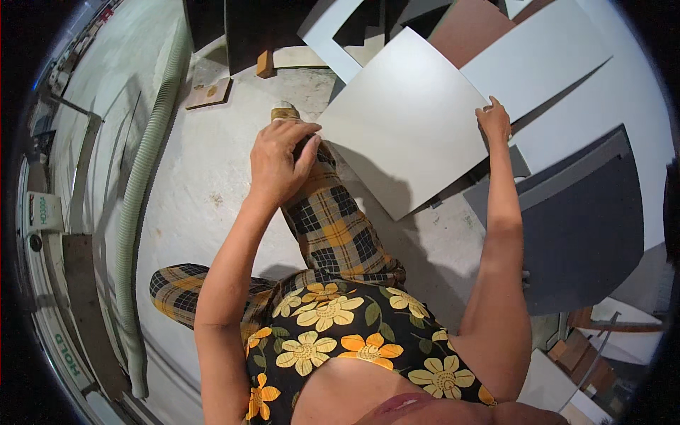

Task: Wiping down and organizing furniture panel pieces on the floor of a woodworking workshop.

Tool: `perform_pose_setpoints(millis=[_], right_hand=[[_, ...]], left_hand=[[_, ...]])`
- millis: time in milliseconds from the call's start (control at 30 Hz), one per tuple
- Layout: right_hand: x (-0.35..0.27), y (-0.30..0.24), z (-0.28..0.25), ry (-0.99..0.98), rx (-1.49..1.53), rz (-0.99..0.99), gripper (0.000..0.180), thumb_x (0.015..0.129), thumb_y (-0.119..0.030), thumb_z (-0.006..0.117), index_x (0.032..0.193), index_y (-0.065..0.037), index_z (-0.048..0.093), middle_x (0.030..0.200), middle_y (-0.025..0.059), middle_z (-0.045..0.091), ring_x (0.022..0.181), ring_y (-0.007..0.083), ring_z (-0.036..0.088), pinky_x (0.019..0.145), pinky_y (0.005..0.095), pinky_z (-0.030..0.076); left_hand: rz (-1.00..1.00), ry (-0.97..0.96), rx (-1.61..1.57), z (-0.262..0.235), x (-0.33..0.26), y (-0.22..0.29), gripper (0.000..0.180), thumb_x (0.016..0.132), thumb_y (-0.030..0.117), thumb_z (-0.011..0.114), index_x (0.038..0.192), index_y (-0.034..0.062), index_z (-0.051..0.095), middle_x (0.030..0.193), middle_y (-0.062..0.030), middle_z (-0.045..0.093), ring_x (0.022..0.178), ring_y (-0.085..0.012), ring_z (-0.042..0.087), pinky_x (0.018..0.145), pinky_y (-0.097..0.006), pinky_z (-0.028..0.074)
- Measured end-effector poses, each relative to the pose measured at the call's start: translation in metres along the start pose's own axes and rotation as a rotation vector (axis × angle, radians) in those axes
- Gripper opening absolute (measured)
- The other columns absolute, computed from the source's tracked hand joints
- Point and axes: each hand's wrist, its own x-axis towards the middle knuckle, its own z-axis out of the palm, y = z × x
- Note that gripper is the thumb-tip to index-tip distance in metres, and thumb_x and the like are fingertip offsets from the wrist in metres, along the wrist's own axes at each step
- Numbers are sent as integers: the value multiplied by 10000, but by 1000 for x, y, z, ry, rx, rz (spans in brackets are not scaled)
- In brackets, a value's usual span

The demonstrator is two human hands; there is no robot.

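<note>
Pale, dusty concrete floor [212, 177] fills the middle of the frame, with a ribbed grey-green hose [134, 205] curving down the left side. Near the centre the left hand [280, 159] is curled shut, its fingers apparently around a small dark object that cannot be made out, above a plaid-trousered knee [333, 227]. Upper right of centre, the right hand [494, 122] pinches the right edge of a tilted light grey panel [400, 120], which overlaps darker boards [581, 227] at the right.
</note>
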Motion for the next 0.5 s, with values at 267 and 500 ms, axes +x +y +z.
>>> perform_pose_setpoints(millis=[267,500], right_hand=[[48,-7,30,-221,-75,142,396,670,-246,642,999,-26,631,982,177,653,941,332,624,815,404,498],[60,-8,27,-367,-11,192,248,627,-234,633,757,-23,643,687,149,657,659,272,661,631,362,523]], left_hand=[[-8,30,-16,-7,-2,-3,138,787,129,609,901,85,674,908,-87,664,916,-272,601,840,-368,446],[-22,43,-49,-15,-2,-8,142,772,120,620,900,84,671,914,-75,667,919,-262,604,864,-369,436]])
